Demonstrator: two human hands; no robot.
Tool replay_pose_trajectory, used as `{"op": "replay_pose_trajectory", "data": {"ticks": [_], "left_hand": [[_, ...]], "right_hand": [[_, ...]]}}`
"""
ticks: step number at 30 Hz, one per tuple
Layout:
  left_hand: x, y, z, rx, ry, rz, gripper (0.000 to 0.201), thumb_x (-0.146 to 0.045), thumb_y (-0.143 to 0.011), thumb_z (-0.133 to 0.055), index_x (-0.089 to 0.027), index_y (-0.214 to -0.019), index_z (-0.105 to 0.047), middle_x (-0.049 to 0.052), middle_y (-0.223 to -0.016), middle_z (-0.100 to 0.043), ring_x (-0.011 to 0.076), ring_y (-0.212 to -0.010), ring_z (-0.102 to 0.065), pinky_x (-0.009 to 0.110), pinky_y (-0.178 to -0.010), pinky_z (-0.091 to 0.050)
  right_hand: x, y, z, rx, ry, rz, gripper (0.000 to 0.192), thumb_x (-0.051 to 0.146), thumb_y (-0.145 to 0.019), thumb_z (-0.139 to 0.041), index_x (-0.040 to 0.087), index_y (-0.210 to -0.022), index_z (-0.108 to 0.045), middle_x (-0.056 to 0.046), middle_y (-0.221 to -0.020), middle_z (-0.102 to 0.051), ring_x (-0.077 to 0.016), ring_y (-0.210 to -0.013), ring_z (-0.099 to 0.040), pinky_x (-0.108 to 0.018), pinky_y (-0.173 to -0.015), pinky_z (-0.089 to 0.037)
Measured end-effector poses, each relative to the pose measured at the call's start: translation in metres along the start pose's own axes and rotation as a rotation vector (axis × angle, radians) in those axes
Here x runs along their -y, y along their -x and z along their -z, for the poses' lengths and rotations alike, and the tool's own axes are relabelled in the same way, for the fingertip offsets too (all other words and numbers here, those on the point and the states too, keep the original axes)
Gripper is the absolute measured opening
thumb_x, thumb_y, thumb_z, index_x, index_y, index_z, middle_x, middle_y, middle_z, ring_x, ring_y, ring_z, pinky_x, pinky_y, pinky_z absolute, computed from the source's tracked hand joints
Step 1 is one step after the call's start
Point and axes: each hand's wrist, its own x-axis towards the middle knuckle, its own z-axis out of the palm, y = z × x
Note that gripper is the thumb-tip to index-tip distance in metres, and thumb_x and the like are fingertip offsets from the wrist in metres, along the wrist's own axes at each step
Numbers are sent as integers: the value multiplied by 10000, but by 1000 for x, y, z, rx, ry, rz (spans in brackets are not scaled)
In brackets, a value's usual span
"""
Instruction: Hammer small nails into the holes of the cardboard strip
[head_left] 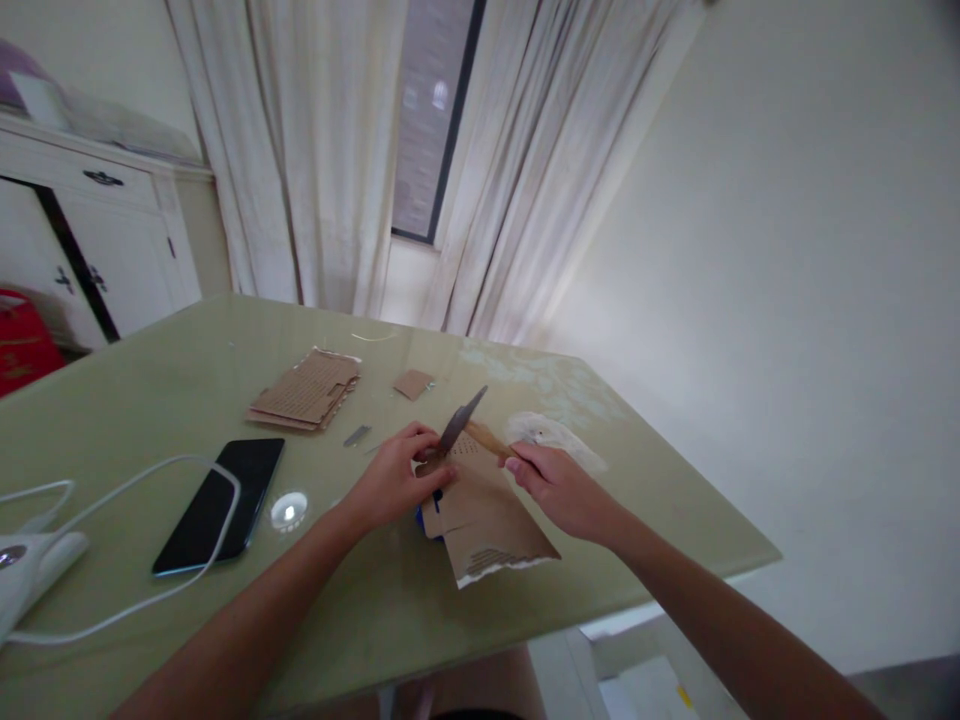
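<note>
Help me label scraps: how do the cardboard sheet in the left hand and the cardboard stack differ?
The left hand grips the sheet; no hand touches the stack. The sheet is ragged and pale along its near side, the stack along its far side. The stack shows several layers, the sheet one broad face. Both are brown cardboard.

The setting is a room in a home; long, cream-coloured fabric curtains [322, 150] flank a narrow, dark-framed glass window [431, 110]; a white, panelled cabinet [124, 250] with ornate, dark metal fittings [103, 178] stands beside them; a glossy, pale green table [172, 380] stands near a plain white wall [787, 300].
</note>
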Motion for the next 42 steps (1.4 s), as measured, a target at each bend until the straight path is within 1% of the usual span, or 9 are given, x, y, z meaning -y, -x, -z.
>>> {"op": "replay_pose_trajectory", "data": {"ticks": [13,15,20,22,25,28,33,37,42], "left_hand": [[3,2,-2,-10,2,21,432,-383,-856,-813,-200,-1239,-729,88,-1155,-675,207,-910,-663,330,-784,-579],[5,3,-2,-9,13,39,483,-403,-845,-822,-204,-1273,-720,96,-1184,-684,209,-908,-675,338,-782,-585],[8,2,3,-7,12,71,534,-468,-856,-819,-235,-1325,-718,101,-1283,-675,175,-848,-657,325,-747,-578],[13,0,9,-85,-6,102,480,-503,-909,-752,-227,-1300,-731,91,-1231,-696,158,-783,-637,307,-699,-557],[28,-5,27,-243,-87,199,431,-521,-975,-629,-193,-1230,-744,51,-981,-734,146,-632,-575,284,-589,-482],[45,-6,46,-291,-312,271,349,-448,-965,-611,-197,-1157,-760,39,-896,-770,162,-569,-560,304,-591,-460],[67,1,56,-153,-668,279,279,-440,-952,-609,-218,-967,-779,126,-1001,-815,329,-939,-734,432,-860,-537],[80,6,50,-18,-754,287,264,-418,-953,-576,-230,-917,-758,129,-928,-779,351,-918,-720,468,-858,-534],[86,8,44,-5,-753,227,217,-354,-945,-534,-243,-831,-682,130,-897,-734,331,-881,-673,456,-846,-519]], "right_hand": [[-7,-1,-5,6,-30,17,314,363,-1070,-566,232,-797,-649,-44,-772,-661,-226,-744,-582,-342,-676,-344],[-15,-6,-5,-15,-203,-18,333,424,-1064,-584,227,-812,-677,-13,-697,-588,-188,-652,-526,-315,-610,-334],[-44,-41,-17,-66,-946,-192,383,537,-959,-732,180,-1096,-748,47,-703,-505,-87,-480,-354,-245,-454,-228],[-58,-60,-28,-47,-1174,-196,396,496,-890,-818,166,-1098,-748,54,-699,-495,-71,-478,-340,-219,-440,-230],[-79,-85,-48,-57,-1358,-180,361,421,-848,-842,175,-1088,-732,73,-672,-453,-64,-465,-278,-189,-411,-219],[-97,-96,-68,-86,-1397,-187,354,440,-851,-812,188,-1081,-715,91,-652,-414,-63,-448,-225,-178,-384,-202],[-111,-87,-85,-79,-1379,-232,401,478,-825,-846,174,-1064,-738,66,-681,-520,-55,-433,-341,-183,-380,-261],[-106,-81,-90,-93,-1347,-247,487,562,-786,-876,170,-1047,-752,44,-733,-610,-56,-441,-415,-205,-393,-295],[-92,-77,-95,-45,-1179,-242,521,656,-817,-837,182,-975,-686,101,-518,-474,-76,-408,-336,-234,-400,-248]]}}
